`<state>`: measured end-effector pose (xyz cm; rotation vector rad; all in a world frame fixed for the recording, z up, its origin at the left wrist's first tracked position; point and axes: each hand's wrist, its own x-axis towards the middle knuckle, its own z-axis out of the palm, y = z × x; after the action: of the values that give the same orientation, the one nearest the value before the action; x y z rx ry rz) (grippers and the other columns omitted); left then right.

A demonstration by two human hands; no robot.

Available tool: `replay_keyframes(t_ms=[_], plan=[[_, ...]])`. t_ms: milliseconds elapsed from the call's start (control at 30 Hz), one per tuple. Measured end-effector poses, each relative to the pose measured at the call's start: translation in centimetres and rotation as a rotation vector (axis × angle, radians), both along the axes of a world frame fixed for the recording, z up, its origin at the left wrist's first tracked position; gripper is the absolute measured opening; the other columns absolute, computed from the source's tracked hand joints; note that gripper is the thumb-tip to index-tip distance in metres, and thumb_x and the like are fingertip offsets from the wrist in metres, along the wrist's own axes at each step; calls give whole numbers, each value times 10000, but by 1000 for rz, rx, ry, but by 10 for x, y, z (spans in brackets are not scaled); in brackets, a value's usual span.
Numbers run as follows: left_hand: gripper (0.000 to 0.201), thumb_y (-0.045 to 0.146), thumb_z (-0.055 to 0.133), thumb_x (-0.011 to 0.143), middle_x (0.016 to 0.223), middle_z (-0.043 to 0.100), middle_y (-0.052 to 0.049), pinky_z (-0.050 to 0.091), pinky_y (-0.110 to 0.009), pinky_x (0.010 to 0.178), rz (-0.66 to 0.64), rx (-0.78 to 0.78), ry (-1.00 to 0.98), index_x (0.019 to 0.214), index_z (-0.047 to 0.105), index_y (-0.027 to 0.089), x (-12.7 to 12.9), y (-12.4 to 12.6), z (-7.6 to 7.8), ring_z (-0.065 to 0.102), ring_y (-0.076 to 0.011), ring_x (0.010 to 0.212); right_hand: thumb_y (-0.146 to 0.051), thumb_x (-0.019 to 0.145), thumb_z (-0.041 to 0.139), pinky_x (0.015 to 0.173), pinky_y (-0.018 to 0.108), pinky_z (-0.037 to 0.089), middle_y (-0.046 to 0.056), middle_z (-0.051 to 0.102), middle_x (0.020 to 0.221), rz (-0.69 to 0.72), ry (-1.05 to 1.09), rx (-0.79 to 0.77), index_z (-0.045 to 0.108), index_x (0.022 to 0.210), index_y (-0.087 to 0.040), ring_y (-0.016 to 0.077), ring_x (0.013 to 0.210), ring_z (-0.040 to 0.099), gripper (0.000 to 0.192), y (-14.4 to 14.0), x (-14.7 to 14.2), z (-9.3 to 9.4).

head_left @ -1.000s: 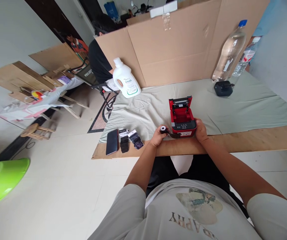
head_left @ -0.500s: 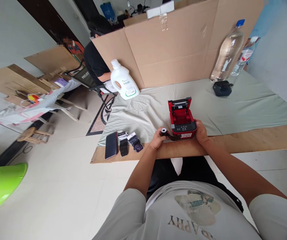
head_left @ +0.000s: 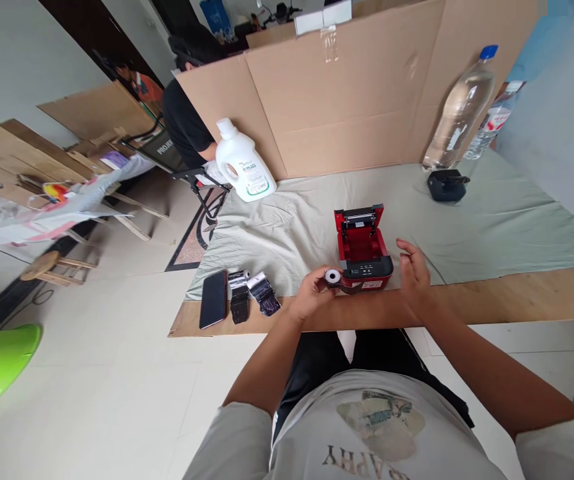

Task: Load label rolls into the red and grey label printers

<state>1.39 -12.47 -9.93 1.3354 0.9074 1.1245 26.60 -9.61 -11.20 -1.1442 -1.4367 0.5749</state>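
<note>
A small red and black label printer point(head_left: 367, 269) stands near the table's front edge with its lid raised and its red inside showing. My left hand point(head_left: 311, 291) is closed around a paper roll point(head_left: 333, 276) with a white core end. A dark strip hangs from this roll across the lower front of the printer. Just right of the printer, apart from it, my right hand point(head_left: 415, 272) is held up open and holds nothing. Left of my left hand lie two more partly unwound rolls, one beside a dark phone point(head_left: 213, 300) and the other roll point(head_left: 265, 293) closer to me.
A white detergent jug point(head_left: 247, 163) stands back left before a cardboard screen point(head_left: 341, 113). Back right are a large water bottle point(head_left: 461, 110), a smaller bottle point(head_left: 491, 123) and a black device point(head_left: 447, 185). Behind the screen a person in black point(head_left: 181, 123) sits.
My right hand has let go of the printer's right side and moved right, its fingers opening. The left hand still holds the roll. The view has shifted slightly.
</note>
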Motion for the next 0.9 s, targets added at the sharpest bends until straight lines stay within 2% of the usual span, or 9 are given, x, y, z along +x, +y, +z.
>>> replay_keyframes(t_ms=[67,133,200,300,433,500,600,733,900], plan=[[406,315,796,744,1037,673,-66,512,-328,861,-3,39,7,1096,628,206,7,-4,14,639,-206,972,-506,952,501,1083,493,449,136,562,1382,165,-89,89,527,1349,-229,289,1282,535,485,-21,-3,21],[411,318,800,751,1049,654,-62,507,-315,863,5,73,12,1092,593,218,14,-7,22,628,-198,986,-493,892,615,1041,495,487,134,593,1336,352,-186,75,494,1376,-237,302,1228,578,561,-39,-8,36],[402,315,797,763,1028,636,-50,500,-301,843,3,74,18,1079,565,228,19,-8,25,616,-185,967,-454,863,676,948,473,544,111,650,1222,440,-224,17,476,1375,-251,282,1106,642,585,-51,-12,41],[374,322,780,791,991,612,-33,487,-290,816,9,35,14,1071,549,236,22,-8,24,594,-168,922,-387,884,670,857,445,565,71,683,1052,433,-239,1,553,1256,-260,241,964,661,410,-55,-14,38],[387,353,798,770,976,602,-31,479,-293,807,64,20,10,1053,564,232,22,-6,20,575,-171,912,-334,893,650,911,464,544,83,682,1075,397,-227,55,644,955,-239,251,1038,641,113,-52,-10,31],[397,356,804,761,990,604,-32,481,-293,799,89,9,19,1058,568,239,23,-6,18,575,-175,918,-330,911,619,894,453,556,79,696,1067,417,-192,23,634,878,-238,245,1026,656,99,-53,-10,29],[392,374,791,764,990,610,-37,485,-296,777,126,21,54,1062,573,241,24,-5,18,583,-181,902,-348,941,572,732,382,590,51,722,948,472,-79,-98,609,984,-254,210,861,695,110,-58,-13,27],[337,336,744,795,1019,636,-52,477,-322,842,214,182,205,1074,591,226,26,15,31,596,-191,918,-348,941,568,660,358,594,38,737,909,392,20,-147,474,1340,-280,207,788,713,416,-58,-19,27],[286,198,717,735,916,648,-25,444,-376,902,109,293,567,1004,625,232,40,76,45,591,-230,904,-299,932,518,741,382,607,56,739,1076,267,-235,-81,589,1280,-290,223,848,716,355,-37,-20,37]])
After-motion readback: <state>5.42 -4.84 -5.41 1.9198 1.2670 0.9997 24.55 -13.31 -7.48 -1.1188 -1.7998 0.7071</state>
